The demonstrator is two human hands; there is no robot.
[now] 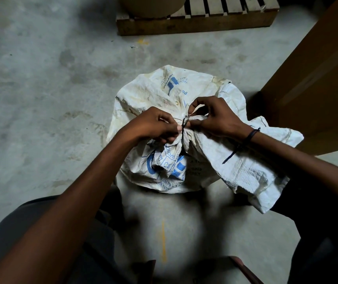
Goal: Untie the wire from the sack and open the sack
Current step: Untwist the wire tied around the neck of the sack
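A white woven sack with blue print stands on the concrete floor between my knees. Its neck is bunched and bound by a thin dark wire. My left hand pinches the wire at the left of the knot, thumb and fingers closed on it. My right hand grips the wire and the gathered neck from the right, forefinger curled above the knot. The loose top flap of the sack hangs over to the right under my right forearm.
A wooden pallet lies on the floor beyond the sack, with a round brown object on it. A large brown cardboard box stands close at the right. My legs flank the sack at the bottom.
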